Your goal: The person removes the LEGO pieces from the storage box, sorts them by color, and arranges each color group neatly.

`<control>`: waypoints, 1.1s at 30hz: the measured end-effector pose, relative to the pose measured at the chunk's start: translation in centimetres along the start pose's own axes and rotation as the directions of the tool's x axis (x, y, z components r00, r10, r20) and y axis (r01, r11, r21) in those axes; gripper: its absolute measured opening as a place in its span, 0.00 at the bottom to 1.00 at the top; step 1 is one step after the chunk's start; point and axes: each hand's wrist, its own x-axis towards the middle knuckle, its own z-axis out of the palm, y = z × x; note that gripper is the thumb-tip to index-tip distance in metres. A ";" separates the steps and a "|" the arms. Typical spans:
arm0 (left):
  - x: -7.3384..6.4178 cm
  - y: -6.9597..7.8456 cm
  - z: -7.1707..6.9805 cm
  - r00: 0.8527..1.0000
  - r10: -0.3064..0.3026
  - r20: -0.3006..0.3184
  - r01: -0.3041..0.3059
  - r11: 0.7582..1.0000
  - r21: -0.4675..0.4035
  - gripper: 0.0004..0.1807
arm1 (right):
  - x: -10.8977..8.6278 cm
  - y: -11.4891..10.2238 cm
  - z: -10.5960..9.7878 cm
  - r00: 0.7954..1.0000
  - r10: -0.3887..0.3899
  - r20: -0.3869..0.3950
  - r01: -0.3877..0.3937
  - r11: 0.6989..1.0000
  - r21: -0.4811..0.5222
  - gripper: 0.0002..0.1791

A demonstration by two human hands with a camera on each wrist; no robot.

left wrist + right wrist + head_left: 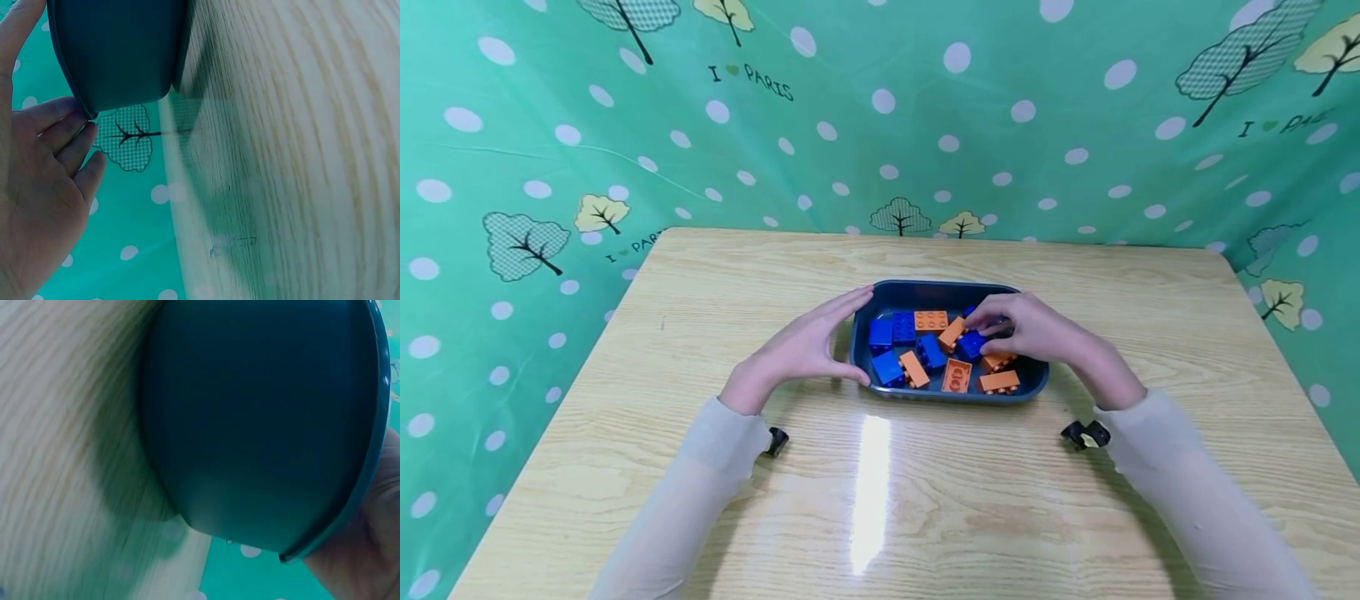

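Observation:
A dark blue plastic bin (951, 398) holds several blue and orange toy building bricks. At its left end is my left hand (801, 346), thumb and fingers spread along the rim; the left wrist view shows the fingertips of this hand (56, 156) touching the edge. My right hand (1033, 329) reaches over the right end into the bin. Its thumb and fingers bend about a blue brick (971, 345) and appear to pinch it. In the right wrist view the bin's outer wall (262, 425) hides the fingertips, and only part of the hand (362, 550) shows.
An orange brick (952, 333) leans beside the blue one, and another orange brick (957, 376) lies underside up. The bin stands on a wood-grain table (985, 508). Behind the table hangs a green dotted cloth (850, 100).

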 end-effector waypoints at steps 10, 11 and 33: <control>0.0 -0.1 0.0 1.000 -0.010 0.008 0.010 1.000 -0.006 0.66 | 0.3 0.0 0.3 0.998 -0.063 -0.013 0.063 0.998 -0.025 0.22; 0.0 -0.1 0.0 1.000 -0.011 0.008 0.011 1.000 -0.007 0.66 | 0.3 -0.1 0.3 0.998 -0.063 -0.011 0.063 0.998 -0.021 0.21; 0.0 0.2 -0.1 1.000 0.003 0.000 -0.003 1.000 -0.005 0.66 | 0.5 0.0 0.3 0.991 -0.052 0.127 0.044 0.997 0.064 0.17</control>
